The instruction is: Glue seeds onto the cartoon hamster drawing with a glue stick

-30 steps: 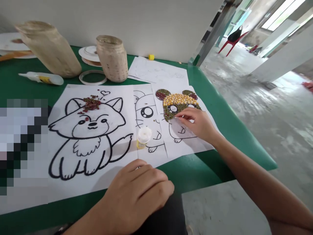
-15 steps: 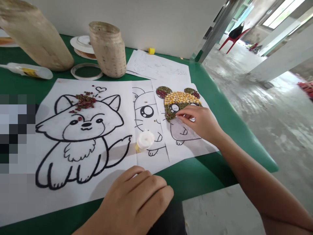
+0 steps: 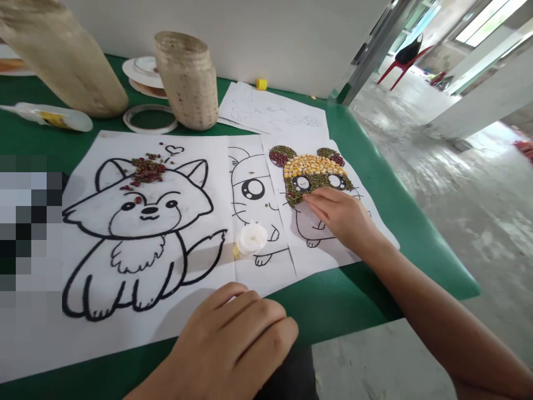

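My right hand [image 3: 339, 214] is over the hamster drawing [image 3: 318, 180] at the right, thumb and fingertips pinched at the green beans below its left eye; whatever they hold is too small to make out. Yellow corn covers the drawing's forehead, with green and red beans on the ears. My left hand [image 3: 237, 336] rests at the near table edge, fingers curled together, their tips hidden. A pile of red and green beans [image 3: 149, 170] lies on the head of the fox drawing [image 3: 144, 255]. Between the drawings sits a white cap-like piece [image 3: 251, 239] on a half-covered hamster picture [image 3: 250, 208].
Behind the drawings stand two cloudy jars [image 3: 187, 83], a tape roll [image 3: 150, 119], a white spool [image 3: 144, 75] and a glue bottle [image 3: 54, 116]. Sketched sheets [image 3: 275, 111] and a yellow cap [image 3: 261, 84] lie at the back of the green table [image 3: 416, 239].
My right hand has shifted slightly right and down, uncovering the hamster's right eye, its fingertips now more tightly together. The view has moved a little. My left hand keeps its pose.
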Demonstrator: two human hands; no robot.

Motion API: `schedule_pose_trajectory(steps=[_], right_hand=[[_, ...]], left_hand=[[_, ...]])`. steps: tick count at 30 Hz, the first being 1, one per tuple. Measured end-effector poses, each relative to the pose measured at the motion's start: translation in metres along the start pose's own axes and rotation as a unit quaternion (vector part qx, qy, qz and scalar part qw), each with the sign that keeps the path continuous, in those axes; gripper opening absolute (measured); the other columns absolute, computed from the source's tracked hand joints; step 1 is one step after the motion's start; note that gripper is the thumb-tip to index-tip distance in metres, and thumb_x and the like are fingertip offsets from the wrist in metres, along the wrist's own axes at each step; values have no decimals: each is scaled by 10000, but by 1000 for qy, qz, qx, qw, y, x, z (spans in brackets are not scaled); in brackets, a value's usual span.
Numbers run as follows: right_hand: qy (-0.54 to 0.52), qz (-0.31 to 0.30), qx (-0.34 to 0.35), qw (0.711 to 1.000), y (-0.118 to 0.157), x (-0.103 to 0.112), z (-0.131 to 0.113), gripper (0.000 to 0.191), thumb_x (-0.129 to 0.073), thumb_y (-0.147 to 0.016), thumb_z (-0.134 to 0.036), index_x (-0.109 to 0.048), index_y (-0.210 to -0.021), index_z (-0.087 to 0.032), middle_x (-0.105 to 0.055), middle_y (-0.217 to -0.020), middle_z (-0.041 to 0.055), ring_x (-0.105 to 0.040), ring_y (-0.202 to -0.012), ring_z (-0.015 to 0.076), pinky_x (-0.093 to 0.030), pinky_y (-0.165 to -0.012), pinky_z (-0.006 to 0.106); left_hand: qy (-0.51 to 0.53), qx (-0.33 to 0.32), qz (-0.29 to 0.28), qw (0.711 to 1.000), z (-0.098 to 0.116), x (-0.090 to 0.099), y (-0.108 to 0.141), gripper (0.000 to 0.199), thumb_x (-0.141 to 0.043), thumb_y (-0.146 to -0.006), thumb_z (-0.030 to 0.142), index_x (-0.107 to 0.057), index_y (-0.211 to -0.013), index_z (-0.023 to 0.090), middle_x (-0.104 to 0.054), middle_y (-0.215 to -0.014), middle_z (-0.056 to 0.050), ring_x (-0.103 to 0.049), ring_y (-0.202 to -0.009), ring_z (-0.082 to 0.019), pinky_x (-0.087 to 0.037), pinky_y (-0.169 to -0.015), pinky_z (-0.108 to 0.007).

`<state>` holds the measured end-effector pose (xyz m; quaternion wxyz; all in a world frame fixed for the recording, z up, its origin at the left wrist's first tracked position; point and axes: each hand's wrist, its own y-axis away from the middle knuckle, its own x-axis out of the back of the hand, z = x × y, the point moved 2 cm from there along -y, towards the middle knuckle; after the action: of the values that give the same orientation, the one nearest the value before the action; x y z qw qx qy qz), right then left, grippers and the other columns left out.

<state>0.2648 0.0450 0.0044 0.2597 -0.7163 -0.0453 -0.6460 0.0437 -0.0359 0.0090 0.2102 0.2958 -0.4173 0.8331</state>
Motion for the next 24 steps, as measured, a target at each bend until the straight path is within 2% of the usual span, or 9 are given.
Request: schedule_pose_trajectory(steps=[3, 8, 14, 19, 24], right_hand=[[11, 5, 2, 1000, 1, 0, 1, 271, -393, -870, -216, -660, -908, -185, -660, -881, 88, -607, -808, 200, -503, -689, 334], [-33, 39, 1, 999, -3, 5, 2, 230, -449, -848, -195, -676, -882, -182, -685, -860, 72, -636, -782, 181, -523, -703, 316], [-86, 59, -49, 993, -3, 11, 6, 185, -512, -806, -181, -691, -841, -211, -708, -816, 36, -652, -707, 164, -528, -582, 280], [-107, 55, -34, 992, -3, 8, 7, 185, -512, -803, -171, -695, -824, -192, -703, -816, 44, -643, -710, 154, -527, -630, 289], [-117, 70, -33, 990, -1, 13, 5, 191, -508, -805, -174, -695, -830, -199, -696, -823, 44, -637, -709, 147, -520, -627, 281]], left_hand=[[-3, 2, -6, 1000, 0, -1, 0, 158, -463, -807, 61, -568, -769, 173, -613, -654, 31, -515, -542, -87, -392, -554, -249], [-14, -4, -33, 999, -1, -1, 1, 159, -450, -815, 71, -567, -779, 173, -617, -667, 24, -521, -551, -96, -399, -558, -261], [-19, 2, -38, 999, 3, -8, -2, 186, -418, -819, 72, -564, -762, 172, -617, -685, 17, -508, -543, -100, -386, -559, -263], [-46, -17, -43, 998, 9, -16, -10, 197, -401, -821, 69, -567, -768, 161, -636, -724, 6, -547, -587, -114, -396, -568, -272], [-84, -32, -50, 995, 12, -13, -18, 185, -403, -832, 82, -556, -773, 166, -665, -806, -11, -603, -687, -146, -451, -615, -286]])
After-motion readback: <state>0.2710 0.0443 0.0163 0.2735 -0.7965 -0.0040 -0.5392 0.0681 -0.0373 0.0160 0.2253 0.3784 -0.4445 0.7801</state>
